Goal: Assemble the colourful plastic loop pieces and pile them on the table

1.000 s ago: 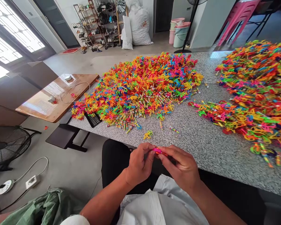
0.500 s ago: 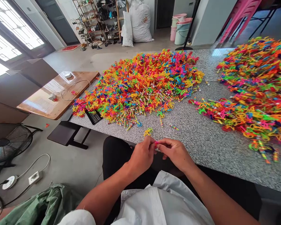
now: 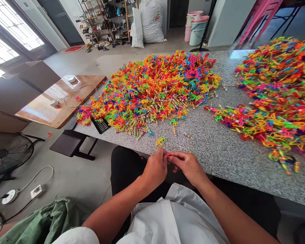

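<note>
At the table's near edge my left hand [image 3: 156, 167] and my right hand [image 3: 188, 166] meet, fingertips pinched together. Between them is a small pink plastic piece [image 3: 169, 155], mostly covered by the fingers, so its exact shape is hidden. Just beyond the fingers a yellow plastic piece [image 3: 160, 141] lies on the speckled stone table [image 3: 205, 142]. Farther off spreads a big heap of bright plastic pieces [image 3: 155, 81], with many short patterned tubes [image 3: 139, 125] along its front. One such tube [image 3: 188, 136] lies loose, and another stands nearby.
A second colourful heap [image 3: 282, 108] covers the right side. A black slotted tray [image 3: 100, 125] sits at the left edge, near a wooden board [image 3: 61, 98]. On the floor are a fan [image 3: 5, 154], a power strip [image 3: 37, 191] and a green sack [image 3: 43, 223]. White sacks [image 3: 152, 22] stand behind.
Both hands stay together at nearly the same spot, with slight finger movement on the pink piece. The view has shifted a little; the heaps look unchanged.
</note>
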`<state>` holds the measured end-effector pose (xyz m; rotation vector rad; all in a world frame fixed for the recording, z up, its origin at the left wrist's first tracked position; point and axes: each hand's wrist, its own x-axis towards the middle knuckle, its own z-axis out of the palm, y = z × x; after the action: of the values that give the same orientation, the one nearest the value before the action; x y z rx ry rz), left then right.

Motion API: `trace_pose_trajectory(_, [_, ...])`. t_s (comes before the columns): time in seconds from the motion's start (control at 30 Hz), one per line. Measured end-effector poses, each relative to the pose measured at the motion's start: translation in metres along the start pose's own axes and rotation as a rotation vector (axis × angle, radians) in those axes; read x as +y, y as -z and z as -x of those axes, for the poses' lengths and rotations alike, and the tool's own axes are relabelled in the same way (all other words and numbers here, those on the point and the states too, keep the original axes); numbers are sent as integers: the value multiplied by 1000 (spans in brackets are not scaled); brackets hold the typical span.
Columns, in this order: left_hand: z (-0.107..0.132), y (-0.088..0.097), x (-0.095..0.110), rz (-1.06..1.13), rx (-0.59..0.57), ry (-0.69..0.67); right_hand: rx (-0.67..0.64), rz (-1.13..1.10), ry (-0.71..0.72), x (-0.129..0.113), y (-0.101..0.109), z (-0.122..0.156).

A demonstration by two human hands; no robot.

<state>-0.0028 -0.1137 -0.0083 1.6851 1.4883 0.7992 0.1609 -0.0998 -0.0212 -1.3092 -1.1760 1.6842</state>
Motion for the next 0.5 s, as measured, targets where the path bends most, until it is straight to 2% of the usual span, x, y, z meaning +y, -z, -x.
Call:
trace_pose_trajectory(0.17, [-2, -7, -12, 194, -60, 76, 91, 184, 115, 7, 0, 6])
trace_pose_trajectory(0.27, [-7, -11, -16, 342, -44, 158, 67, 216, 96, 4, 0, 3])
trace_pose_trajectory(0.37, [-16, -13, -16, 635, 29, 296, -22, 60, 71, 1, 6, -7])
trace_pose_trajectory(0.43, [-22, -13, -15, 837, 69, 420, -32, -83, 102, 2, 11, -14])
trace_pose_trajectory(0.5, [-26, -12, -14, 996, 52, 558, -11, -127, 139, 4, 12, -18])
